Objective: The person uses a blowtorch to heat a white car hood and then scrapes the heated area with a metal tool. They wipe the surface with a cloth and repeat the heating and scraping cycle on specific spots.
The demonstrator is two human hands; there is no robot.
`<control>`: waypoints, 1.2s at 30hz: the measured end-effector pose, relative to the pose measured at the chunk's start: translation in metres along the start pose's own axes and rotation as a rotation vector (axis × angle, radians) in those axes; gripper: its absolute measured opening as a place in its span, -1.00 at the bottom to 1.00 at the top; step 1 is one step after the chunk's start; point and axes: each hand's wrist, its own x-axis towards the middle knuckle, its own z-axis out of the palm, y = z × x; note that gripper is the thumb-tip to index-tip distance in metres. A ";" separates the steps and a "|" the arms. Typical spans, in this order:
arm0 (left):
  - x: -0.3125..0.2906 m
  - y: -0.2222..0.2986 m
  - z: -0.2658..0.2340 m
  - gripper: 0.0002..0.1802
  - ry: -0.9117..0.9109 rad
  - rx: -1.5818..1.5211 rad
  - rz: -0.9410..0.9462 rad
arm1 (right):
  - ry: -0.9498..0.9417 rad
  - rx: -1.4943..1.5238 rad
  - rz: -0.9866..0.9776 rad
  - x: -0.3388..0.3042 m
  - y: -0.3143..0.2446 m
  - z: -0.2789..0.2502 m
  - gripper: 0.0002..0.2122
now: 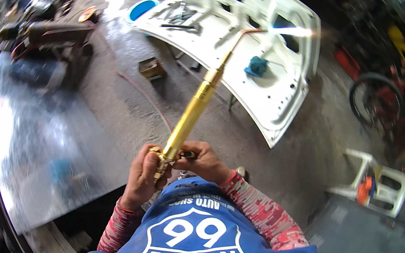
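While the left hand (140, 178) has its grip on the brass torch (195, 106), tip toward the white panel (266, 101), I cannot tell whether the right hand (205, 164), fingertips hidden, clasps it.

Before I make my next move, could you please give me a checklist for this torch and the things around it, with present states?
1. Left hand gripping the torch: ok.
2. Exact grip of the right hand, by the torch's lower end: cannot tell.
3. Bright flame directed away from both hands: ok.
4. Hands gloved: not ok, both bare.
5. White panel free of loose things: not ok, a teal bundle and dark pieces lie there.
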 end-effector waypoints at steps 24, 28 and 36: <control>0.146 0.021 0.088 -0.43 -0.433 0.567 -0.131 | 0.937 0.222 -0.293 -0.006 -0.058 -0.121 -0.66; 0.157 0.016 0.103 -0.43 -0.466 0.482 -0.222 | 0.997 0.064 -0.297 -0.017 -0.064 -0.130 -0.64; 0.183 0.011 0.099 -0.45 -0.499 0.431 -0.274 | 1.069 0.001 -0.348 -0.007 -0.069 -0.137 -0.59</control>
